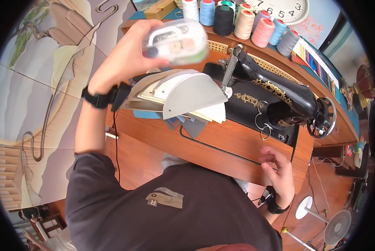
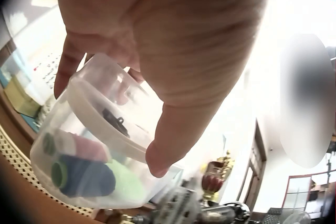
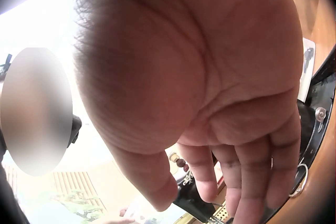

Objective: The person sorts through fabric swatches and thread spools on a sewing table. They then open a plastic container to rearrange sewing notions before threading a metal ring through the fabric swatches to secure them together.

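My left hand grips a clear plastic box by its sides, raised over the left part of the sewing table. Through the wall of the box in the left wrist view, a dark blue thread spool, pink and light green ones, and a small black piece show. Below the box stands a fan of half-round grey, white and beige panels. My right hand hovers by the table's front right edge, fingers loosely bent and holding nothing. Near it lies a pair of wire rings on the machine bed.
A black sewing machine with gold ornament and a handwheel fills the right of the table. Several thread cones line the back, with a wall clock behind. A small fan stands at lower right.
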